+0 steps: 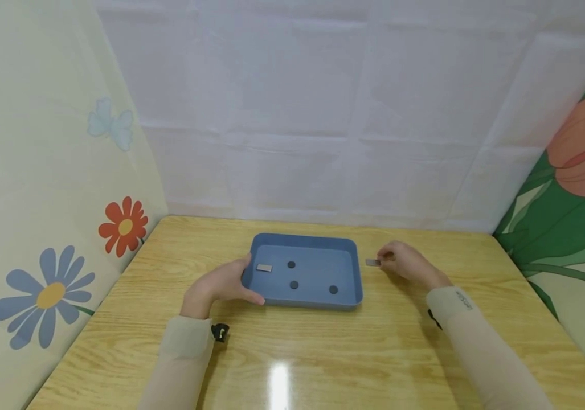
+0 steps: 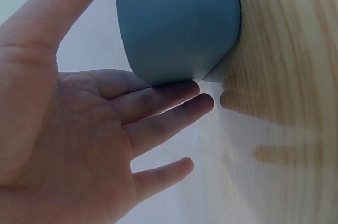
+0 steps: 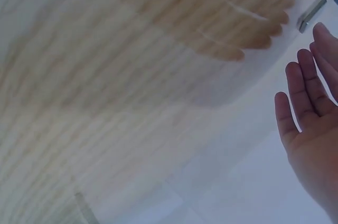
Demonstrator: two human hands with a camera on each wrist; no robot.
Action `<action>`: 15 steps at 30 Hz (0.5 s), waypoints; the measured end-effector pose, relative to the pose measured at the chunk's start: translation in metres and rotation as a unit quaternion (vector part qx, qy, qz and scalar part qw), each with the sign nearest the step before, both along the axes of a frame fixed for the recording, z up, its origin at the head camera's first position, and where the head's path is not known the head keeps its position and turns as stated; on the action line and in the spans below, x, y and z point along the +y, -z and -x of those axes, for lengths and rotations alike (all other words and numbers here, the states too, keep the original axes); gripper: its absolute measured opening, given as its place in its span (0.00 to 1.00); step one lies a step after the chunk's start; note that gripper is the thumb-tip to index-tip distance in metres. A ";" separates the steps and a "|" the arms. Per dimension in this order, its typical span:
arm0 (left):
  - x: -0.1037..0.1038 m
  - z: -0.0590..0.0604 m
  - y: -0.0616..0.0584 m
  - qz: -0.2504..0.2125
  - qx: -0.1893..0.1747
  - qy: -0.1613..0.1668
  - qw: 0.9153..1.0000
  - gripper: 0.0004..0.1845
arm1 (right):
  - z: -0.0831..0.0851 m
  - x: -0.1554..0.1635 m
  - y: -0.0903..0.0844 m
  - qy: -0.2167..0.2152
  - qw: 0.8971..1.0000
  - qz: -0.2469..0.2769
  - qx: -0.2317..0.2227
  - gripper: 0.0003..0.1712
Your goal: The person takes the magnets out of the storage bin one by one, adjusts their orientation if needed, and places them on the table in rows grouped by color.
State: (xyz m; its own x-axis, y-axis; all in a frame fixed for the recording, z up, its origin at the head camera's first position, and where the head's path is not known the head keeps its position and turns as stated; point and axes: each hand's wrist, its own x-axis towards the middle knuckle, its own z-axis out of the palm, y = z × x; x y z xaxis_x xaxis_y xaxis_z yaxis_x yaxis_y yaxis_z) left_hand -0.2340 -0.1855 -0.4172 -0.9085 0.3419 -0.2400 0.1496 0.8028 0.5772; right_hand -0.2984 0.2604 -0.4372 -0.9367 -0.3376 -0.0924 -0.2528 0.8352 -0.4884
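On the wooden bench (image 1: 323,353), centre of my head view, I see a blue tray (image 1: 306,302) sitting flat. My left hand (image 1: 220,285) rests against the tray's left end: fingers straight & relaxed along the outer wall, thumb at the near corner, nothing pinched. Left wrist cam agrees, w/ the fingers (image 2: 158,102) laid out under the curved blue tray (image 2: 177,23) wall, palm facing it, no curl round the rim.

Inside the tray: one small grey bar magnet (image 1: 264,267) near the left wall, close to my left hand, plus three dark round discs, i.e. one towards the back (image 1: 291,265), one mid (image 1: 294,285), one nearer the right front (image 1: 333,289). All lie flat, apart from each other.

My right hand (image 1: 407,265) is just right of the tray, over the bench. A second grey bar (image 1: 372,262) is at its fingertips, between hand & tray wall; from the head cam I can't tell if it's pinched or only touched. Right wrist cam shows the fingers (image 3: 303,84) extended & loose, w/ the grey bar (image 3: 311,14) lying on the bench just beyond the tips, a little apart.

Behind: white sheet at the back, flower prints on both side walls.
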 end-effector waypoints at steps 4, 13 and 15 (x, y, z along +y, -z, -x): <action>-0.001 0.001 0.000 0.003 0.003 0.000 1.000 0.76 | 0.000 -0.001 -0.007 0.012 1.000 0.005 -0.008 0.20; -0.001 0.001 0.000 -0.002 0.003 0.000 1.000 0.75 | 0.003 -0.020 -0.030 -0.029 0.998 -0.019 0.050 0.22; 0.000 0.000 -0.001 -0.004 0.001 0.000 1.000 0.75 | 0.003 -0.028 -0.036 -0.036 0.998 -0.022 0.055 0.22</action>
